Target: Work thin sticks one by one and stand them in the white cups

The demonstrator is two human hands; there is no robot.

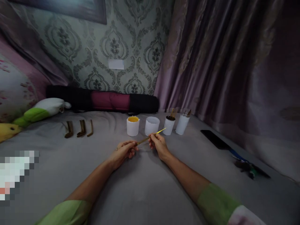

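Between both hands runs a thin brown stick [143,141], slanting up to the right and ending in a bright yellow stretch. My left hand [125,150] is closed around its lower end. Nearer the yellow end, my right hand [158,144] pinches it between thumb and fingers. Just beyond the hands stand a white tub with yellow inside [132,128] and a second white tub [152,125], whose contents I cannot make out. To their right are a white cup with a dark rim [168,126] and a slimmer white cup [182,125], both holding thin sticks.
Bent brown pieces [81,128] lie in small groups at the left on the grey sheet [140,193]. A plush toy [42,109] and a black-and-maroon roll [110,100] lie behind. At right are a dark flat object [214,139] and keys on a blue strap [246,165], beside the curtain [199,62].
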